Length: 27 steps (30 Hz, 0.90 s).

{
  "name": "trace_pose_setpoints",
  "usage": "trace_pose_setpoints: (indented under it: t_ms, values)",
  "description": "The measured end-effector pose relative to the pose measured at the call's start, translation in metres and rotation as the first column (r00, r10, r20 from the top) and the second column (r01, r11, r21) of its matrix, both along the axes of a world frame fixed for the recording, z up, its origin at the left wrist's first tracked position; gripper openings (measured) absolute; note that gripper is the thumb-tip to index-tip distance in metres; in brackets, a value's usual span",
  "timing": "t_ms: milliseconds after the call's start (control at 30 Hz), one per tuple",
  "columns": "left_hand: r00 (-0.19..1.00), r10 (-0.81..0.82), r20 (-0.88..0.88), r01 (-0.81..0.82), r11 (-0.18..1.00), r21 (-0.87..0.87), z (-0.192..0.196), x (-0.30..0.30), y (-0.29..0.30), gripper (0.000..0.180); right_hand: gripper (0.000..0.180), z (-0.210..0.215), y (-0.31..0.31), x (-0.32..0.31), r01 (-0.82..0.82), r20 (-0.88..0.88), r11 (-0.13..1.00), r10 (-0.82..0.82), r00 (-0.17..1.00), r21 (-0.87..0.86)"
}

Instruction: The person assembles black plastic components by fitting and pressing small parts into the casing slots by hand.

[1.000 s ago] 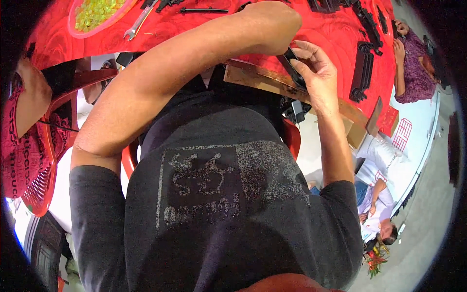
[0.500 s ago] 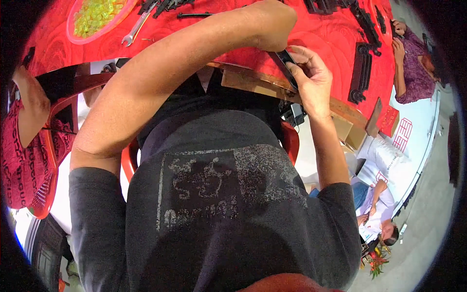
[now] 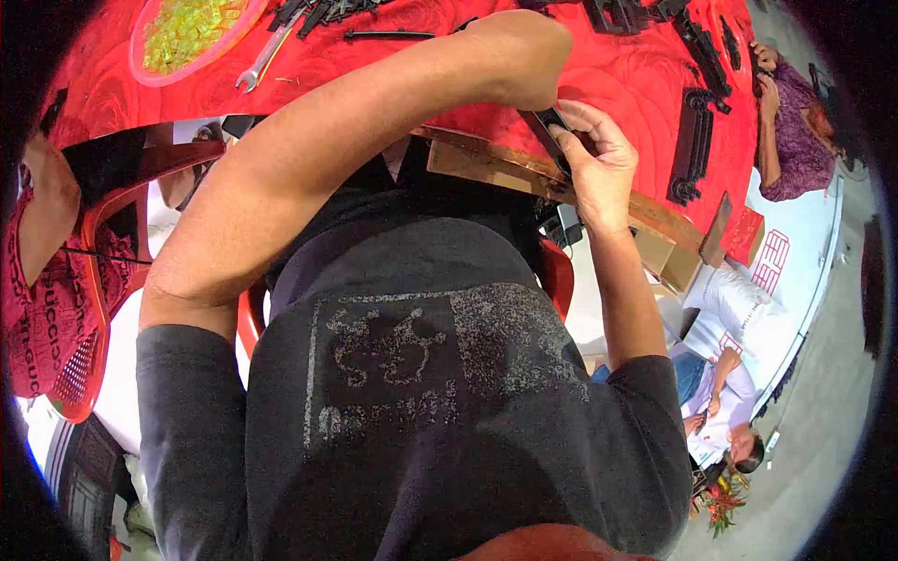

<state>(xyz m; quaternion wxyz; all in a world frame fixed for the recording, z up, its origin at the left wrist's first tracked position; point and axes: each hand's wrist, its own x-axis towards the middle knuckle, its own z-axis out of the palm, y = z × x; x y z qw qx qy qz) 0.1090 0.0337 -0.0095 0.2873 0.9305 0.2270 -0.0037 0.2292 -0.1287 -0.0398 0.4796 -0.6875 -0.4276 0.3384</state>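
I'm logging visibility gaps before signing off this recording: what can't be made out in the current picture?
Head view, left hand: its fingers are hidden behind the hand itself.
Head view, black part in the right hand: upper end hidden by the left hand.
Head view, pink bowl: far side cut off by the top edge.

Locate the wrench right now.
Head view, upper left: the wrench lies on the red tablecloth, just right of the pink bowl of yellow pieces, beyond the left forearm.

The dark short-sleeved T-shirt (image 3: 468, 435) bears grey print (image 3: 444, 369)
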Motion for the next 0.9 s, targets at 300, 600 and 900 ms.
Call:
trace_pose_setpoints:
  t_ms: [300, 600, 900]
  values:
    - [0.99, 0.125, 0.07, -0.122, 0.991, -0.05, 0.012, -0.008, -0.012, 0.03, 0.024, 0.0, 0.007, -0.001, 0.019, -0.002, 1.0, -0.019, 1.0, -0.018]
    - [0.983, 0.164, 0.086, -0.158, 0.985, -0.07, 0.011, -0.012, -0.015, 0.033, 0.023, 0.002, 0.005, -0.002, 0.016, -0.054, 1.0, -0.017, 0.998, -0.017]
    - [0.981, 0.172, 0.091, -0.167, 0.984, -0.06, 0.01, -0.012, -0.017, 0.042, 0.022, 0.005, 0.008, -0.004, -0.011, 0.013, 1.0, 0.011, 1.0, -0.016]
